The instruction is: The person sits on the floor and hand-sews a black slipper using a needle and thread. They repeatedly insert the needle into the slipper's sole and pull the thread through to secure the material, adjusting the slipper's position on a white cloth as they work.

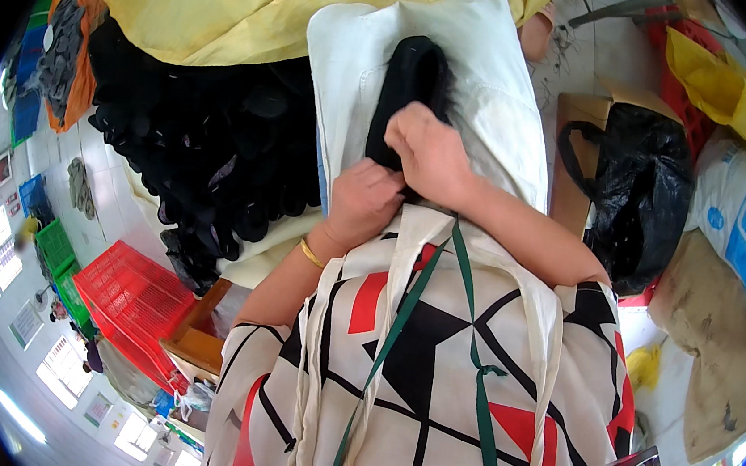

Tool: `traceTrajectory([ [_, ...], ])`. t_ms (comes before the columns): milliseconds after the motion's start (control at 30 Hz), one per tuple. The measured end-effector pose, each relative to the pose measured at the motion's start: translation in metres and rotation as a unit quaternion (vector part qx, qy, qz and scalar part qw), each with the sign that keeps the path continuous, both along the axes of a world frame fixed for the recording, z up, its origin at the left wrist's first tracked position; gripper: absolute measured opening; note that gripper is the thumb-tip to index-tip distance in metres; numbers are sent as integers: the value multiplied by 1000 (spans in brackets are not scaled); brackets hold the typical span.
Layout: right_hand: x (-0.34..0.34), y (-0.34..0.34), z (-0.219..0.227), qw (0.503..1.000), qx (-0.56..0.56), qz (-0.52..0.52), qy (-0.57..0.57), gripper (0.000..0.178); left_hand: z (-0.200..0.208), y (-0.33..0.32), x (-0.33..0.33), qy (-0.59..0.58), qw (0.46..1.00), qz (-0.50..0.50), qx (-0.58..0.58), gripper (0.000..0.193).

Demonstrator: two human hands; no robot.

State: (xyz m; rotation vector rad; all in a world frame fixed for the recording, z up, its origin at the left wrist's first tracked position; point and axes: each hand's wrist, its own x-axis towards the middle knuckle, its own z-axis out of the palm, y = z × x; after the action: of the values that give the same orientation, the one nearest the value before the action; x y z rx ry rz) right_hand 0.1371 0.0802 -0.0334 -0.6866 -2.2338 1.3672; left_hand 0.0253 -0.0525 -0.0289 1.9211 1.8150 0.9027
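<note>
A soft black shoe (pixel 414 66) with a fuzzy edge lies lengthwise on a white cloth (pixel 502 102) over my lap, its far end pointing away from me. My left hand (pixel 364 200) is closed round the shoe's near end, a yellow bangle on that wrist. Just above and to the right, my right hand (pixel 434 156) has its fingers bent in against the shoe's near half. Whatever its fingertips pinch is hidden behind the knuckles. The near end of the shoe is mostly covered by both hands.
A large heap of black shoes (pixel 212 137) sits to the left, under yellow sheeting (pixel 233 4). Farther left stand a red plastic crate (pixel 129 299) and an orange sack (pixel 80 52). On the right are a black plastic bag (pixel 638 187), a cardboard box (pixel 577 118) and a white-and-blue sack (pixel 742 224).
</note>
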Motion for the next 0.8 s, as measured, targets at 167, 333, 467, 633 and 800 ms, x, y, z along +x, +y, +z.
traceTrajectory([
  [167, -13, 25, 23, 975, -222, -12, 5, 13, 1, 3, 2, -47, 998, 50, -12, 30],
  [333, 10, 53, 45, 861, -506, 50, -26, 23, 8, 2, 2, -84, 991, 88, -56, 22],
  [467, 27, 80, 83, 848, -510, -62, 127, 22, 13, 2, 1, -111, 987, 94, -66, 21],
  [633, 45, 108, 115, 832, -401, -140, 357, 20, 10, -1, 0, -114, 989, 75, -63, 20],
  [800, 69, 127, 115, 802, -331, -96, 488, 24, 11, 4, -1, -112, 989, 67, -67, 20],
])
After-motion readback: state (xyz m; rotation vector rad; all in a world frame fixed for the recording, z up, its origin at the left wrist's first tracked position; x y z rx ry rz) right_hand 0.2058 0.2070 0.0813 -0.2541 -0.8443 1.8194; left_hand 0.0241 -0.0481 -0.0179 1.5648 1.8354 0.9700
